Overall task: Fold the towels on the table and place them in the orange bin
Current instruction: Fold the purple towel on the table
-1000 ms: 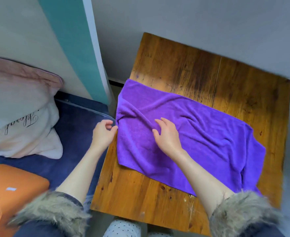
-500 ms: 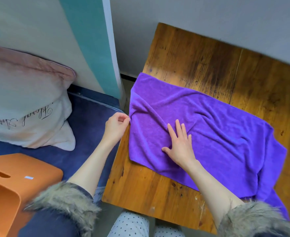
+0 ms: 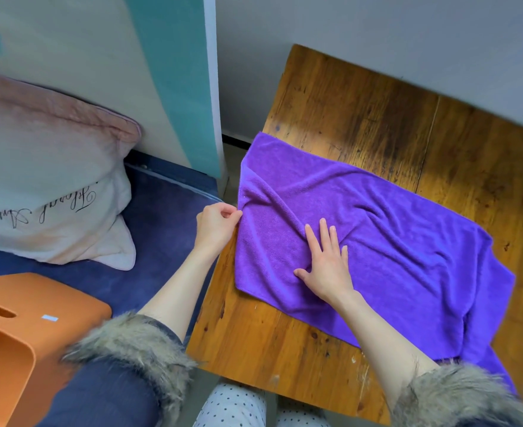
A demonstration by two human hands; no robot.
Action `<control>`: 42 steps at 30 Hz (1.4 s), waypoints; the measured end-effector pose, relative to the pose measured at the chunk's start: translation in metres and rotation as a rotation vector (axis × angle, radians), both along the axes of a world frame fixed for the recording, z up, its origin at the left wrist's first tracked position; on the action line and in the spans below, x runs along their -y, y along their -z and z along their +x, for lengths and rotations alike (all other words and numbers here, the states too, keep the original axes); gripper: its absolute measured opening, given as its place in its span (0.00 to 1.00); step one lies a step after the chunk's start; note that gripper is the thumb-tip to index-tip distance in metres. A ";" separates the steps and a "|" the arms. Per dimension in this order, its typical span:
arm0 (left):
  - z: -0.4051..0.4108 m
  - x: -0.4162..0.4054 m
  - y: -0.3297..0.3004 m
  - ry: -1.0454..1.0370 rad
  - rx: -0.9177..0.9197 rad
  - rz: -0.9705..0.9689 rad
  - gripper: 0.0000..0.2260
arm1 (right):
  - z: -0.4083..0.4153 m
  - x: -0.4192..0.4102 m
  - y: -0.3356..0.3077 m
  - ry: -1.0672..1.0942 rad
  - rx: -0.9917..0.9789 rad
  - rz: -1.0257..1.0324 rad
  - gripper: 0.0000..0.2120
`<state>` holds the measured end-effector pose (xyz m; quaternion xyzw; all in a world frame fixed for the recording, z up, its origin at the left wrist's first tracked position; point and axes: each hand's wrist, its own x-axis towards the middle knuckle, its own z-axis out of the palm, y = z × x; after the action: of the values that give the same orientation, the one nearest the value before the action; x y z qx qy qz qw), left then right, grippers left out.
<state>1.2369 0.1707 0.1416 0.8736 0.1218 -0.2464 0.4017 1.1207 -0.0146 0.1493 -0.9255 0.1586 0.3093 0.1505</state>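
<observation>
I see one purple towel (image 3: 392, 241) spread on the wooden worktop (image 3: 377, 118), still unfolded and creased, with ridges running across its middle. Its long axis runs from the worktop's far left edge toward the near right corner, and that near right end droops over the worktop's edge. The left short edge lies along the worktop's left side.

My left hand (image 3: 215, 224) sits at that left edge, fingers curled, thumb and forefinger pinching the towel's hem about midway along it. My right hand (image 3: 326, 263) lies flat on the towel's left half, palm down, fingers straight and slightly spread, pointing away from me, thumb out to the left, pressing the cloth onto the wood.

I count one towel, one worktop, two hands and one orange bin (image 3: 13, 349). The bin stands at the lower left, well apart from the worktop, on a dark blue bed surface (image 3: 161, 235); a slot handle and a small pale label show near its rim. Farther back on the bed one pale pink pillow (image 3: 44, 186) with cursive lettering leans against a wall panel (image 3: 174, 72) painted cream and teal. Both my sleeves end in fur cuffs (image 3: 130, 343), and dotted trousers (image 3: 232, 408) show at the bottom edge.
</observation>
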 end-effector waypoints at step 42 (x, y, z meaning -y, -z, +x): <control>-0.110 0.045 0.008 0.975 0.284 0.418 0.40 | -0.086 0.067 0.001 0.176 -0.003 -0.163 0.45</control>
<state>1.1265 0.1258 0.1340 0.9145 -0.3063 -0.2545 0.0715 1.0346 -0.0815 0.1480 -0.9167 0.2643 0.2821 0.1011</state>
